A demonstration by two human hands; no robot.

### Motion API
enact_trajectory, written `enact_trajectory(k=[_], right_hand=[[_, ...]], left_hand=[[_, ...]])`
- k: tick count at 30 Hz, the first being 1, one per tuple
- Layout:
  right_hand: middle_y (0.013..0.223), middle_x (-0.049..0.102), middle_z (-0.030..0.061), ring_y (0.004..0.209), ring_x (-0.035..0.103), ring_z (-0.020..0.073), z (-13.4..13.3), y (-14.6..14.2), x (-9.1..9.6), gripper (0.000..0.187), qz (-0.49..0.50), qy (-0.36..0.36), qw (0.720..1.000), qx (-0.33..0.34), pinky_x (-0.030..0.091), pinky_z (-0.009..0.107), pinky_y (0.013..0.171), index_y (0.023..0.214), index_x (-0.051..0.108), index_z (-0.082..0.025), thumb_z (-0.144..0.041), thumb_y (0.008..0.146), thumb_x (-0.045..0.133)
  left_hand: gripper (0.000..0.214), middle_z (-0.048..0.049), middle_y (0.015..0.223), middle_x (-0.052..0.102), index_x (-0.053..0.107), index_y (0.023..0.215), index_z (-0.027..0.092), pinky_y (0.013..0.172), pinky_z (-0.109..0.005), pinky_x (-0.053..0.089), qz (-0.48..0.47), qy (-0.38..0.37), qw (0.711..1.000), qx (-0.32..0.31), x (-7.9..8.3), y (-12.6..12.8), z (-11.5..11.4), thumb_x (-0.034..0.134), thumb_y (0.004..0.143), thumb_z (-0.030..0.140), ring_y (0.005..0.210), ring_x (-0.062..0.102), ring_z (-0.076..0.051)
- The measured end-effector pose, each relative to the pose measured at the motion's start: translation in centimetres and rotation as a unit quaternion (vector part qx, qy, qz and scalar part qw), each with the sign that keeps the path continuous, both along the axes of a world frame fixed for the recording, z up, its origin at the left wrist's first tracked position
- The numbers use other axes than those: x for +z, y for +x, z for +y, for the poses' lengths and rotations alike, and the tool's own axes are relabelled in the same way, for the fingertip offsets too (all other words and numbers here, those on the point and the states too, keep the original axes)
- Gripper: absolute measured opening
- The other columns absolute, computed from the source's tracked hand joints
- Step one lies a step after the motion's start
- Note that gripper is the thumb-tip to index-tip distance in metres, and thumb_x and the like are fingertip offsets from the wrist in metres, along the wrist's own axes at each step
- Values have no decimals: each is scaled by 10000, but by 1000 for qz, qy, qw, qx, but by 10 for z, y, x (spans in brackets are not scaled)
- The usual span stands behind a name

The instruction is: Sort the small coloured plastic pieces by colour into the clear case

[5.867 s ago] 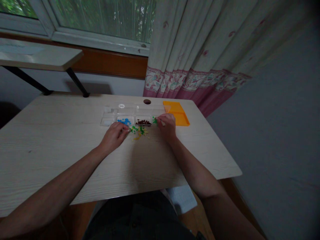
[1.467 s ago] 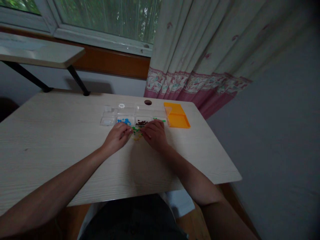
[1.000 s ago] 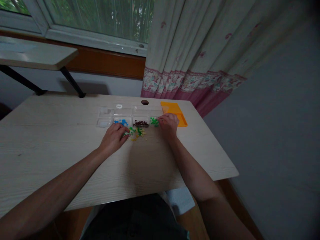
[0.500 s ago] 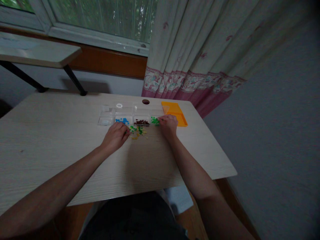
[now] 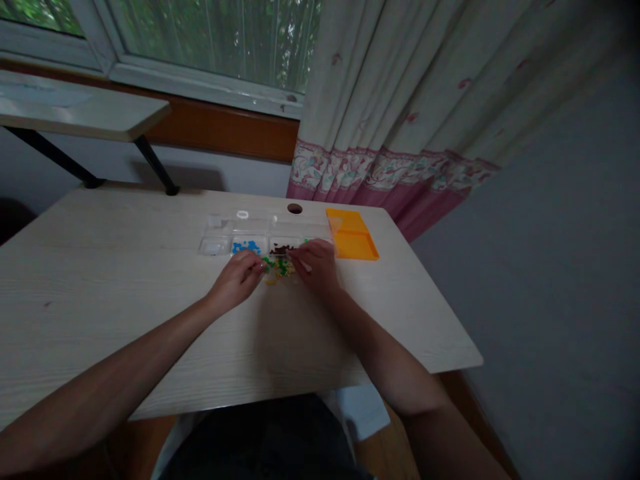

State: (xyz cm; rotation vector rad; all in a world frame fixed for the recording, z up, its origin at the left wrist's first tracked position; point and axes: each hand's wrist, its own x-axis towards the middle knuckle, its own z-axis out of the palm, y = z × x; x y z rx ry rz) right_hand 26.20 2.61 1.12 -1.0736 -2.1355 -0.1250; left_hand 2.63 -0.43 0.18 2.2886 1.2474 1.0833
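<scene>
A loose pile of small green and yellow pieces (image 5: 281, 268) lies on the table in front of a clear compartment box (image 5: 215, 245). My left hand (image 5: 239, 277) is closed in a pinch at the pile's left edge; what its fingertips hold is too small to make out. From the right, my right hand (image 5: 320, 267) reaches over the pile, thumb and fingers apart, with nothing visible between them. Blue pieces (image 5: 246, 247) and dark brown pieces (image 5: 281, 249) fill two front compartments. Green pieces (image 5: 307, 241) in the compartment to their right are mostly hidden behind my right hand.
An orange tray (image 5: 356, 244) lies right of the box, near the table's right edge. Behind the box is a round hole (image 5: 295, 209) in the tabletop (image 5: 125, 287). A raised shelf (image 5: 100, 113) on black legs stands at the back left. A curtain (image 5: 360, 160) hangs behind.
My right hand has moved left from the compartment with green pieces to the pile, and its fingers have parted. My left hand stays pinched by the pile. The view has shifted slightly.
</scene>
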Motion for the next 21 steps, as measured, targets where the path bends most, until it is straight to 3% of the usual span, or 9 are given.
enact_trajectory(k=[3,5,12,18,21], right_hand=[[970,712,4,1034,569,188,-14,-18,0,181,-37,7,996,84,339,393,1043,1050,730,-330,-376,928,604],[952,712,-2,1020,568,181,-19,-25,-1,168,-39,11,994,103,339,385,1048,1028,734,-327,-368,932,601],[915,719,-2,987,574,180,-21,-28,-4,143,-18,26,995,90,370,376,1023,965,746,-309,-349,927,615],[906,715,-18,980,574,170,-22,-30,-4,106,-3,64,991,121,366,374,1039,936,736,-306,-310,920,631],[904,709,-12,973,574,175,-15,-20,-1,108,-4,62,994,89,346,392,1052,932,734,-310,-305,923,627]], left_hand=[[270,-44,812,536,554,808,189,756,-329,431,-24,-20,999,-6,3,3,-4,410,997,318,823,514,-185],[268,-45,811,535,555,806,189,753,-331,434,-31,-28,999,-7,5,4,-6,413,994,317,822,513,-186],[271,-49,824,554,565,822,189,763,-336,435,-44,-39,998,-26,2,4,-8,411,1000,323,835,519,-191],[278,-34,801,540,554,809,187,748,-323,416,-46,-33,998,-41,0,2,-8,410,1003,324,817,506,-185],[247,-34,822,532,558,821,185,750,-314,409,-47,-29,998,-20,0,-3,-6,434,994,311,825,506,-179]])
